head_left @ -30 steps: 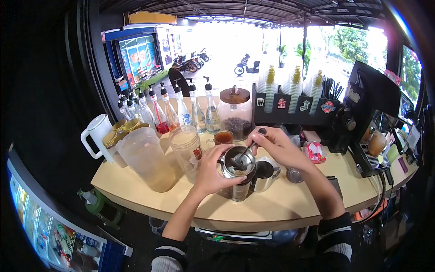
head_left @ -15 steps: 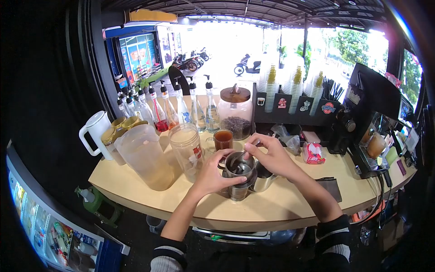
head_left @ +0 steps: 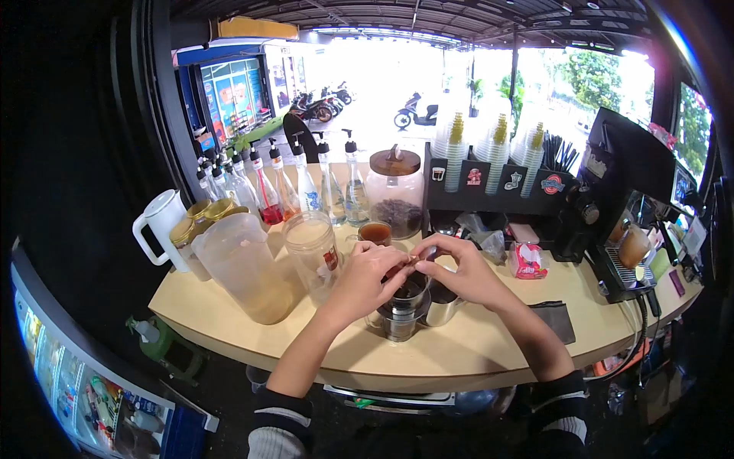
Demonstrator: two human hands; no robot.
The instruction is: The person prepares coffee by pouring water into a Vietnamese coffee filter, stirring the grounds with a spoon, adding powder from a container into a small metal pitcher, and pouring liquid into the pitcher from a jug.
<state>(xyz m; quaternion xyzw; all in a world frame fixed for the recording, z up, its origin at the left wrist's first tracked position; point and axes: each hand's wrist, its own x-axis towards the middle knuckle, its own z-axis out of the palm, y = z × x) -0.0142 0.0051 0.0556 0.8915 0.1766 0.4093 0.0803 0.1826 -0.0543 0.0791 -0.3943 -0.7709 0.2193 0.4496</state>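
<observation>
My left hand (head_left: 368, 277) and my right hand (head_left: 462, 274) meet fingertip to fingertip, both closed in a pinch. Something small and dark, too hidden to name, lies between the fingers. Directly below them stands a metal cup with a dark inside (head_left: 413, 294), like a drip coffee filter, on top of a small glass (head_left: 400, 329). Close to its right side is a shiny metal pitcher (head_left: 441, 312), partly covered by my right hand. Behind my hands sits a glass mug of brown drink (head_left: 375, 232).
Left on the counter (head_left: 489, 344) stand a cloudy plastic pitcher (head_left: 243, 268), a clear jar (head_left: 308, 245) and a white jug (head_left: 162, 222). Pump bottles and a wooden-lidded jar (head_left: 395, 191) line the back. At right are a cup rack (head_left: 497, 180), a red packet (head_left: 529, 261) and a coffee machine (head_left: 623, 206).
My left hand has let go of the metal cup and risen to my right hand's fingertips. My right fingers have come up out of the cup's opening.
</observation>
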